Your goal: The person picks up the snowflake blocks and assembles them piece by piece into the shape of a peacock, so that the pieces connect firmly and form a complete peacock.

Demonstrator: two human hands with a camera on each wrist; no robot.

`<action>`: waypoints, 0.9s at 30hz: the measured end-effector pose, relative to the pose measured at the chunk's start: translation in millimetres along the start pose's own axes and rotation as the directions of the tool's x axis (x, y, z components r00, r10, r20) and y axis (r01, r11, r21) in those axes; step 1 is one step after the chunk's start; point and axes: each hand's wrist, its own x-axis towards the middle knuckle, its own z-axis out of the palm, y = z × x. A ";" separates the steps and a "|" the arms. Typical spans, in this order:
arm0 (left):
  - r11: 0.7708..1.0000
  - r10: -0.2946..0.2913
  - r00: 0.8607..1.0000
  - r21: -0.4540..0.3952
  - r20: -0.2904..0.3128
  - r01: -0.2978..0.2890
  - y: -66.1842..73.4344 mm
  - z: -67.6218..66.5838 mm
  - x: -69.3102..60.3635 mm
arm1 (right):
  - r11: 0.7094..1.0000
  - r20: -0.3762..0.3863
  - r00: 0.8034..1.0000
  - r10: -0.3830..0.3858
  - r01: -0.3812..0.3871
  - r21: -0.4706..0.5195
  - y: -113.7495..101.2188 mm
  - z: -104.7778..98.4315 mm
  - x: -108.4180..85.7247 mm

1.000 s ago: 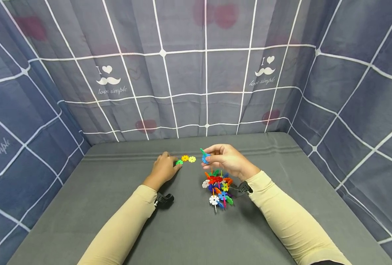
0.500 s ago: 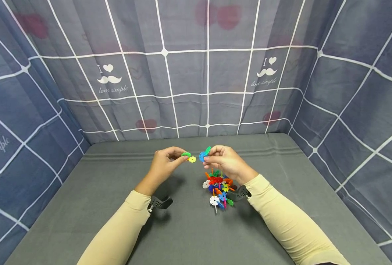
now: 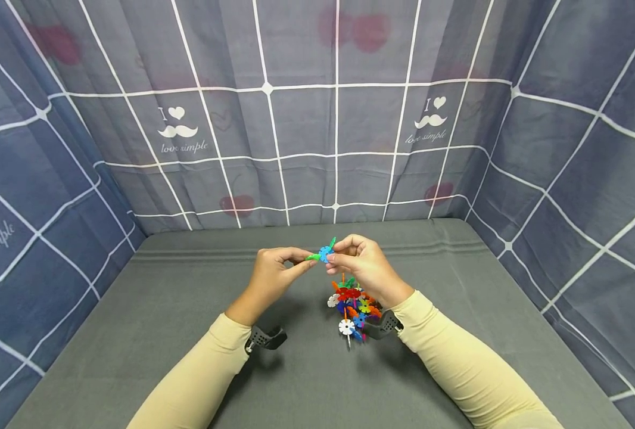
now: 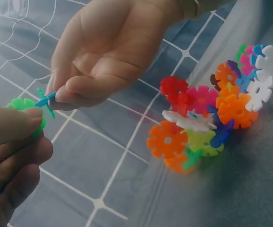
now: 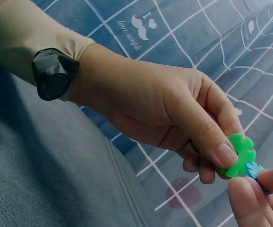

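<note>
My left hand pinches a bright green notched flower-shaped disc between thumb and fingers. Opposite it, my right hand pinches a blue disc of the same kind. A teal-green disc stands crosswise in the blue one. The edges of the bright green and blue discs meet; I cannot tell how deeply their notches are engaged. Both hands are raised over the table. Nearer the body, below the right hand, sits a cluster of multicoloured notched discs joined or heaped together.
A grey cloth covers the table. Blue-grey curtains with white grid lines hang behind it and at both sides. Each wrist wears a black band, such as the left wristband.
My left hand has lifted the bright green disc from the table and brought it right, against the blue disc. Yellow and orange discs on the table are now out of sight near the hands.
</note>
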 end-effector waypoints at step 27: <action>0.980 0.195 0.980 0.037 0.034 -0.196 5.7 7.9 1.2 | 0.969 0.151 0.985 0.085 -0.047 -0.242 -12.4 -10.5 -0.2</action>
